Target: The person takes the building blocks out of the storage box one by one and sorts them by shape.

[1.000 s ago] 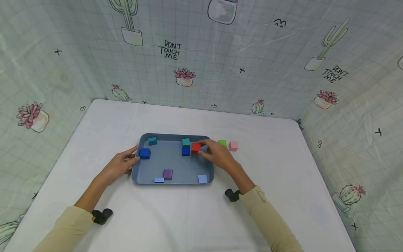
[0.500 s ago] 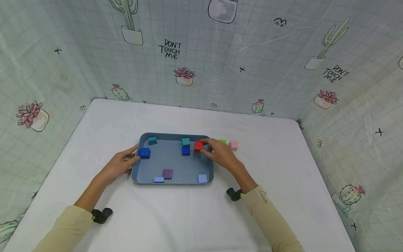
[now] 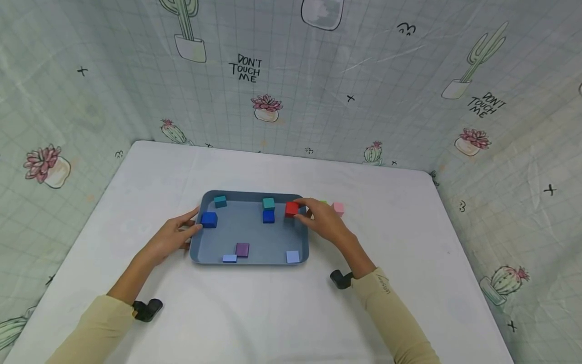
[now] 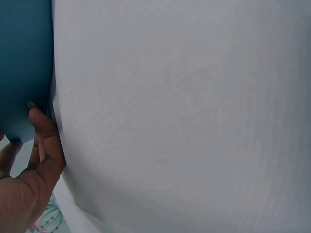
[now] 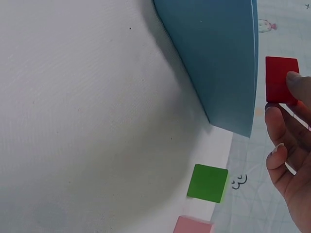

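Note:
In the head view a blue-grey tray (image 3: 254,264) lies on the white table. My left hand (image 3: 169,238) grips its left end, the thumb at the rim; in the left wrist view the thumb (image 4: 43,127) overlaps the tray wall (image 4: 24,58). My right hand (image 3: 324,220) pinches a red block (image 3: 291,209) between thumb and fingers, over the tray's right back part. From the right wrist, the red block (image 5: 281,80) shows above the tray's rim. Inside the tray are a teal block (image 3: 269,203) against a dark blue block (image 3: 269,217), and another blue block (image 3: 209,220) by my left hand.
Also in the tray are a second teal block (image 3: 220,201), a purple block (image 3: 242,249) and two light blue blocks, one front left (image 3: 229,258), one front right (image 3: 293,257). Right of the tray, a green block (image 5: 208,183) and a pink block (image 3: 338,209) lie on the table.
My right hand has moved right with the red block, from beside the teal and dark blue blocks toward the tray's right rim. My left hand has stayed at the left end.

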`<state>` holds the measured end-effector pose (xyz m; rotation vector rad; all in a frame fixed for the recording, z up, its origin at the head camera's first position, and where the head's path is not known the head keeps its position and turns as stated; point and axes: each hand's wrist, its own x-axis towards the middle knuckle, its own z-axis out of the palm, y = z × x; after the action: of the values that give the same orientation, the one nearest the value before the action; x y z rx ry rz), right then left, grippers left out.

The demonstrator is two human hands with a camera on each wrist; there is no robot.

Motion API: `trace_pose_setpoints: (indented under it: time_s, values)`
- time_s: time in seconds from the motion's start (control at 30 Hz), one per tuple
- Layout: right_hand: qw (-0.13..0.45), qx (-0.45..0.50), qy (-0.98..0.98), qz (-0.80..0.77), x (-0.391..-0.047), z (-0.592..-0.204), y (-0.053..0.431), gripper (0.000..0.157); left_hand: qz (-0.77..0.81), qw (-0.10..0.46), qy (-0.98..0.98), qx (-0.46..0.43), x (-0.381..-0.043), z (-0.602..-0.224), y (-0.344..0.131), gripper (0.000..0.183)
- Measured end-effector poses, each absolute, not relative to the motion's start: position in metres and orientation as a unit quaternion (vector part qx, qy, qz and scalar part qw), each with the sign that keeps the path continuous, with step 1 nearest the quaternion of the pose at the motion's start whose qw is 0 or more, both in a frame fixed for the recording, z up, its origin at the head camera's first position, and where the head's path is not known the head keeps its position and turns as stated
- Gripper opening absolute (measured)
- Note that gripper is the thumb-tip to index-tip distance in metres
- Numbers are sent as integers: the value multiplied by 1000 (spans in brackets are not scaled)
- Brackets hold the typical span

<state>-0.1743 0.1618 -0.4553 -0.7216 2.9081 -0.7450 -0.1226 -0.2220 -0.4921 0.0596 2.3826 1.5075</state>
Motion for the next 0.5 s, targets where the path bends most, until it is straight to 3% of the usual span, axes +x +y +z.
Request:
trace_pose_setpoints:
  time_s: [0.5]
  values:
    - [25,-238,940,-242,-172,-455,170,44,524,168,835,17,-122,-489,-222,64]
